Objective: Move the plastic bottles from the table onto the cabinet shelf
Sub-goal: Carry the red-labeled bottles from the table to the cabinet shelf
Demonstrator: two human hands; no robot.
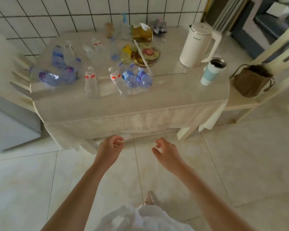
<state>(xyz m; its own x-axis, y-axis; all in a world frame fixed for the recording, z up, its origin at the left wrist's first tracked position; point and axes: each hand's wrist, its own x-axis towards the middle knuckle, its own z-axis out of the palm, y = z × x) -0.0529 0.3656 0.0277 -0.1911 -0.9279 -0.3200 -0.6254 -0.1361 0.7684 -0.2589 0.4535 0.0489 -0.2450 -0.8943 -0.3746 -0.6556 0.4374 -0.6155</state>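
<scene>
Plastic bottles (90, 67) lie scattered mid-frame on the table (157, 100) — left hand (109, 150) and right hand (165, 151) below it, loosely curled, empty.

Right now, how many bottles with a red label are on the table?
3: the left front bottle and the right front bottle lie mid-table; the back bottle is further back. Blurred clear bottles there may hide more.
</scene>
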